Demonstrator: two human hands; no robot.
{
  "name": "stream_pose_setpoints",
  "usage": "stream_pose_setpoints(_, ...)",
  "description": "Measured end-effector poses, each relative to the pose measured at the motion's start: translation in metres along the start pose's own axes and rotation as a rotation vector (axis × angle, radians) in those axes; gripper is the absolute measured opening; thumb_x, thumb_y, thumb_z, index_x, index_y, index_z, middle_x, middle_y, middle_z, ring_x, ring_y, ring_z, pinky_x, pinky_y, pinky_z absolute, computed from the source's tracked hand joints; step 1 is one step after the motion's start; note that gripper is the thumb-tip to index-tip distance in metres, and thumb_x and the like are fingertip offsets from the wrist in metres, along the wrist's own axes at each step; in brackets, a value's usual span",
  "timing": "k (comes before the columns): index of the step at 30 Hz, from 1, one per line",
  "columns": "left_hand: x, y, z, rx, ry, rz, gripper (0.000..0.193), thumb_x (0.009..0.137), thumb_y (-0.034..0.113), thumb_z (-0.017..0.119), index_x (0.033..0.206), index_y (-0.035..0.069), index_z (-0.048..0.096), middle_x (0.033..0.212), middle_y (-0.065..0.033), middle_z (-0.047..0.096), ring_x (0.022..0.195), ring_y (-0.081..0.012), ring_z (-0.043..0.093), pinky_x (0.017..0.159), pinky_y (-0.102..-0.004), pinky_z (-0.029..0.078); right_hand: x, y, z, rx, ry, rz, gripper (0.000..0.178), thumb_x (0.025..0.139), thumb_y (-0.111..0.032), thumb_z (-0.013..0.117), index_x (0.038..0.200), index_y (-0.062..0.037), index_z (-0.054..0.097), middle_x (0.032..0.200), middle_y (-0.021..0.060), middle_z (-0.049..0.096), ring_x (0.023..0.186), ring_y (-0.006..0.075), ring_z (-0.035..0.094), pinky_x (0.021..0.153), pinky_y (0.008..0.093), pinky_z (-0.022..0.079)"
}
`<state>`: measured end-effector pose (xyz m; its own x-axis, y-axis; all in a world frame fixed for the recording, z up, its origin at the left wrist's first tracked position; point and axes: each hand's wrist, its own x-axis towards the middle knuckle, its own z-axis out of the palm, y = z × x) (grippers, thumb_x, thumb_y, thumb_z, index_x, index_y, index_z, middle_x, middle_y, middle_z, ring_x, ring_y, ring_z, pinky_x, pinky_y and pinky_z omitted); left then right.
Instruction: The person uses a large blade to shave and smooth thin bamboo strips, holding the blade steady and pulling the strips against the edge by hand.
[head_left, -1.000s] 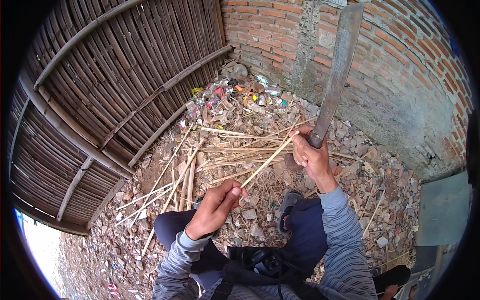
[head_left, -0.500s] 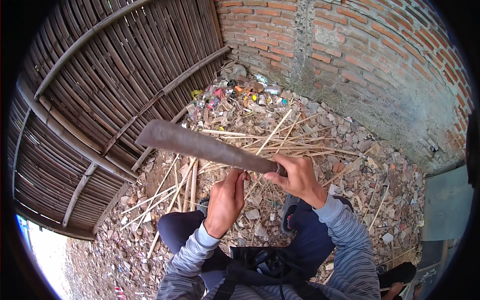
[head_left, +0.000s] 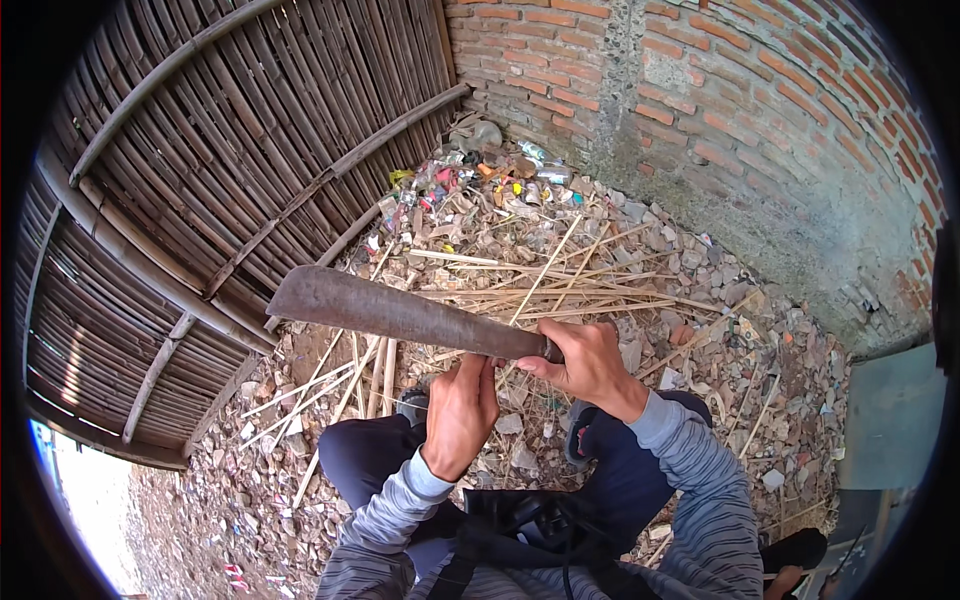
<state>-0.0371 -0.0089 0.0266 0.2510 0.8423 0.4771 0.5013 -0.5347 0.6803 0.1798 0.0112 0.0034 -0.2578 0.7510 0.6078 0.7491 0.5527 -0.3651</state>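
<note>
My right hand [head_left: 592,368] is closed round the handle of a machete [head_left: 400,312]. Its broad, dark, worn blade stretches leftward across the view, with the blunt end at the far left. Just under the blade, close to the handle, my left hand [head_left: 460,418] is closed, its thumb and fingers pinched together at the lower edge. What those fingers hold, if anything, is too small to make out. Beyond the blade, several pale bamboo strips [head_left: 560,292] lie crisscrossed on the rubble.
Stony ground [head_left: 260,520] with litter surrounds my bent legs. A bamboo slat wall [head_left: 270,130] rises on the left, a brick wall [head_left: 740,150] at the back and right. Thicker bamboo pieces [head_left: 383,375] lie near my left foot. Another person's hand [head_left: 785,580] shows at lower right.
The machete's blade tip has dropped slightly, and the blade now looks sharp instead of blurred. My left hand has shifted a little to the right, still close under the blade.
</note>
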Motion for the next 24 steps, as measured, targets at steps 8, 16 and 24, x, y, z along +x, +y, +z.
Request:
stream_pose_setpoints(8, 0.0, -0.008, 0.005, 0.034, 0.041, 0.039, 0.017, 0.097, -0.004, 0.063, 0.114, -0.002, 0.062, 0.073, -0.0279, 0.066, 0.065, -0.0478, 0.066, 0.052, -0.0525, 0.048, 0.003, 0.003, -0.002, -0.05, -0.01, 0.002, 0.07, 0.091, -0.075, 0.063, 0.1, -0.0064, 0.071, 0.052, 0.0056, 0.058, 0.046, 0.0266, 0.064, 0.042, 0.04, 0.047)
stream_pose_setpoints(16, 0.0, -0.003, 0.002, 0.022, 0.031, 0.034, 0.014, 0.098, -0.003, 0.063, 0.112, -0.002, 0.061, 0.074, -0.0269, 0.067, 0.066, -0.0476, 0.067, 0.053, -0.0519, 0.049, 0.005, -0.001, -0.007, -0.087, 0.027, -0.011, 0.067, 0.089, -0.073, 0.067, 0.092, -0.0065, 0.07, 0.053, 0.0069, 0.059, 0.047, 0.0272, 0.064, 0.044, 0.0399, 0.049)
stream_pose_setpoints(24, 0.001, 0.003, -0.001, -0.014, 0.029, 0.017, 0.012, 0.101, 0.0, 0.062, 0.112, -0.001, 0.06, 0.077, -0.0253, 0.069, 0.068, -0.0464, 0.068, 0.054, -0.0519, 0.049, 0.008, -0.003, -0.014, -0.11, 0.034, -0.026, 0.061, 0.088, -0.068, 0.072, 0.091, -0.0068, 0.069, 0.057, 0.0071, 0.061, 0.049, 0.0268, 0.065, 0.046, 0.0392, 0.049)
